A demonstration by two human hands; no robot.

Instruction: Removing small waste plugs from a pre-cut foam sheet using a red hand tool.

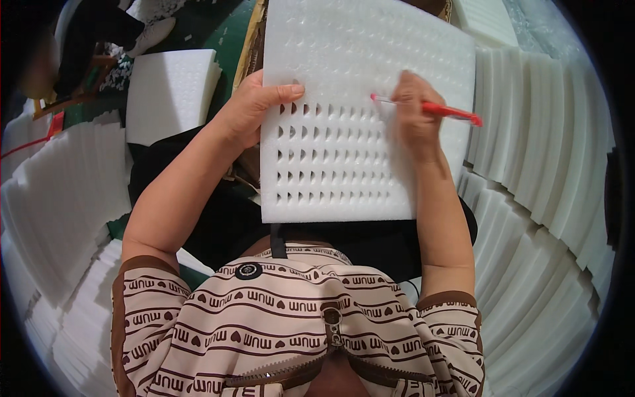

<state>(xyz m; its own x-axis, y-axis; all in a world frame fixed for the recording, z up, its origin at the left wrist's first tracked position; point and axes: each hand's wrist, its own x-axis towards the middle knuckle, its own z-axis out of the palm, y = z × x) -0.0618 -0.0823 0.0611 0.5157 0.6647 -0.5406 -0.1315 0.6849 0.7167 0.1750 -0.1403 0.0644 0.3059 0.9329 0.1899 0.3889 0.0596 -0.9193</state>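
A white foam sheet (pixel 357 63) is held up in front of my body. Its nearer left part has rows of half-round openings with dark showing through, while the far part shows only faint rows of marks. My left hand (pixel 251 109) grips the sheet's left edge, thumb on the top face and fingers hidden beneath. Over the right part of the sheet, my right hand (pixel 418 116) is closed around a slim red tool (pixel 456 114). Its thin shaft and pinkish-red tip point left, close above the foam. Motion blurs this hand, and the tool's exact kind is unclear.
Stacked white foam sheets (pixel 529 132) stand at my right, and more foam stacks (pixel 66 185) at my left. Behind the held sheet is a cardboard box (pixel 250 56). A loose foam block (pixel 169 92) lies back left, near another person's shoe (pixel 152 36) and white scraps.
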